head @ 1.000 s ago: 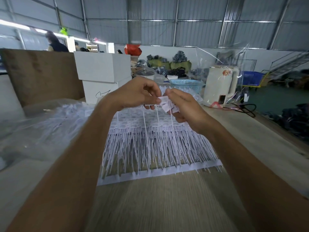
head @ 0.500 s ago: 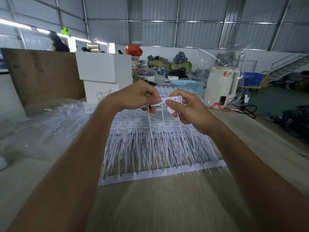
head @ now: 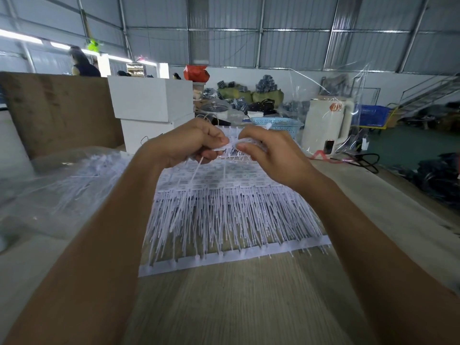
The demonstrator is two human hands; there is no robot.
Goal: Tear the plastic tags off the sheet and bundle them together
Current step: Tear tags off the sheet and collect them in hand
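Both hands (head: 231,148) lifted | tags (head: 230,146) pinched between, above sheet (head: 234,210)

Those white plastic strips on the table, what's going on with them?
A person is pulling plastic tags apart by hand. The left hand and the right hand both pinch a small strip of tags held up between them, thin tails hanging below. Underneath, a stack of tag sheets lies on the wooden table. A heap of loose tags lies to the left under clear plastic.
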